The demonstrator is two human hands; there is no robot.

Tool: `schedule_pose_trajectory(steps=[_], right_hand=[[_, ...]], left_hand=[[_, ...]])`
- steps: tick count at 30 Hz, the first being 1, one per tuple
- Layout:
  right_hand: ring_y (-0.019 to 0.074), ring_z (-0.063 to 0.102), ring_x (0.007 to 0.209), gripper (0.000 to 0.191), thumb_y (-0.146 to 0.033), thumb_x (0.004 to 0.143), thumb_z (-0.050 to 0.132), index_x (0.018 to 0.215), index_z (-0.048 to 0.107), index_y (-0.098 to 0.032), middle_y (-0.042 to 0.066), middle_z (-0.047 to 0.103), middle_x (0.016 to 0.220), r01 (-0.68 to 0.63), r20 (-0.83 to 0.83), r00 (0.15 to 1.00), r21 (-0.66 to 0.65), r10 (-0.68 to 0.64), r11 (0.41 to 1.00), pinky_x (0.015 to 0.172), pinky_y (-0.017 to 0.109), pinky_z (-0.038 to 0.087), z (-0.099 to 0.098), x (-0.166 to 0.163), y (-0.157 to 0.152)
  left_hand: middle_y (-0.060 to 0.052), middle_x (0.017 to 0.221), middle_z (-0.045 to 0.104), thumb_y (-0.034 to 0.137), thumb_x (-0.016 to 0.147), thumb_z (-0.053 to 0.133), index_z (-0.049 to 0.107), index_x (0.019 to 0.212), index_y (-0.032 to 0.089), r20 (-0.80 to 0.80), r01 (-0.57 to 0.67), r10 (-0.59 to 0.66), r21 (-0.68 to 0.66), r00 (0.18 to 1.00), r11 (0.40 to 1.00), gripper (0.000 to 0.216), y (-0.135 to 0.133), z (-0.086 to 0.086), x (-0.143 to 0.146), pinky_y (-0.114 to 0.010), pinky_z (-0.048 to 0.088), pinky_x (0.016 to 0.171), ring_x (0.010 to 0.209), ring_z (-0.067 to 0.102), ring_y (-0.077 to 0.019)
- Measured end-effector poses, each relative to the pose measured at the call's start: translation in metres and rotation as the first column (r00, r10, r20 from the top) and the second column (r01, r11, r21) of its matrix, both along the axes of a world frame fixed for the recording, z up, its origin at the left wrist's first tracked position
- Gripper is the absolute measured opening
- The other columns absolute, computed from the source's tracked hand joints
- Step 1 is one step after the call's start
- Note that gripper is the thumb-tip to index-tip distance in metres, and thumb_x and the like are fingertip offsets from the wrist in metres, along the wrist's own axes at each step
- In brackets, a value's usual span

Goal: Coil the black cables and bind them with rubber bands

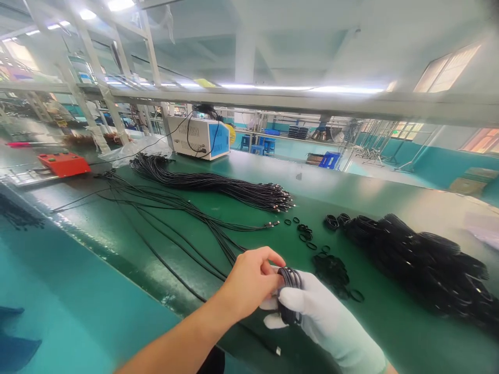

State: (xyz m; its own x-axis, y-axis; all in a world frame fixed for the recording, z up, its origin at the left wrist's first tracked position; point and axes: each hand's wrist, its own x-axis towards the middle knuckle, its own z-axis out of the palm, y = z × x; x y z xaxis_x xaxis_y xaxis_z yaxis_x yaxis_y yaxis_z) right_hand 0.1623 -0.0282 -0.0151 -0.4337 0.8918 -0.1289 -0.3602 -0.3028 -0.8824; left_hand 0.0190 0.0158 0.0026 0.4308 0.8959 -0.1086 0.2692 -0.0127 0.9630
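Left hand (pixel 249 280): bent, touching the coil (pixel 290 279); can't tell if it grips.
Right hand (pixel 317 306): gloved, closed around the coil.
Green table (pixel 409 340): holds a big pile (pixel 413 259).

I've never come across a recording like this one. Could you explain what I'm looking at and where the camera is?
There's no robot here: one person works by hand, and a head-worn camera looks forward and down. The left hand is bare; the right hand wears a white glove and holds a black coiled cable, with the left fingers at it. On the green bench lie a long cable bundle, loose cables, small black rings and, to the right, a heap of coils. A white-and-blue box stands behind.
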Motion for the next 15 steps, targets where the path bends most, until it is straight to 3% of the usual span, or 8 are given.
schedule_pose_trajectory(steps=[4,9,12,15], right_hand=[[0.0168,0.057,0.073,0.036,-0.035,0.065,0.074,0.086,0.062,-0.009,0.007,0.058,0.078,0.016,0.007,1.000,-0.023,-0.016,1.000,0.065,0.034,0.051,-0.004,-0.002,-0.001],[0.0189,0.057,0.075,0.037,-0.033,0.066,0.074,0.089,0.060,-0.008,0.008,0.057,0.077,-0.011,0.041,0.999,-0.031,0.012,0.999,0.066,0.036,0.051,-0.012,-0.006,0.002],[0.0140,0.053,0.069,0.029,-0.028,0.070,0.071,0.087,0.059,-0.008,0.005,0.053,0.073,-0.048,-0.059,0.997,-0.022,0.047,0.999,0.058,0.027,0.047,-0.016,-0.005,0.006],[0.0099,0.048,0.063,0.023,-0.028,0.078,0.064,0.089,0.058,-0.008,0.003,0.050,0.071,-0.022,-0.216,0.976,-0.056,0.009,0.998,0.052,0.020,0.040,-0.020,-0.002,0.011]], left_hand=[[0.009,0.051,0.047,0.019,0.065,0.055,0.060,0.085,0.020,-0.053,0.016,-0.015,0.002,0.998,1.000,0.020,-0.002,-0.006,0.003,-0.020,0.038,0.043,0.044,0.046,-0.0093],[0.007,0.057,0.053,0.015,0.066,0.052,0.058,0.082,0.022,-0.280,-0.004,0.048,0.155,0.959,0.988,0.019,0.001,-0.011,0.006,-0.021,0.033,0.047,0.053,0.048,-0.0106],[0.007,0.062,0.055,0.014,0.069,0.051,0.055,0.087,0.024,-0.329,0.042,0.024,0.191,0.944,0.981,0.021,0.004,-0.007,0.002,-0.022,0.034,0.051,0.058,0.050,-0.0115],[0.005,0.071,0.057,0.019,0.076,0.050,0.054,0.089,0.024,-0.297,0.012,0.063,0.244,0.953,0.970,0.015,-0.002,-0.004,-0.003,-0.024,0.037,0.058,0.064,0.050,-0.0130]])
